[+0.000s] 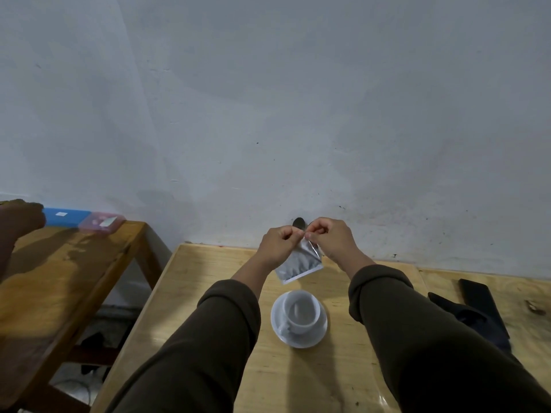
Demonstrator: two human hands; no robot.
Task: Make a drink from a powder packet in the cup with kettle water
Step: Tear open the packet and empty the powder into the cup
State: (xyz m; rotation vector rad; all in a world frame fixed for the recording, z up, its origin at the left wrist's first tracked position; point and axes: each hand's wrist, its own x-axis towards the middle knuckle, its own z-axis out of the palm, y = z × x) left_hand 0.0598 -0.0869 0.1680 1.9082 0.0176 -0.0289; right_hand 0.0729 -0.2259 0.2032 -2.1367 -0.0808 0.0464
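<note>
A pale blue-grey wall (298, 99) is filling the upper half of the view, marked with small dark specks. At about nine o'clock a darker wooden bench (59, 278) is standing beside the light table (337, 368), with a gap between them. A blue box (67, 216) and a pink case (101, 222) are lying touching at the bench's far edge, against the wall. At about three o'clock a dark cloth (474, 317) is lying on the table, with a flat black object (477, 296) resting on it.
</note>
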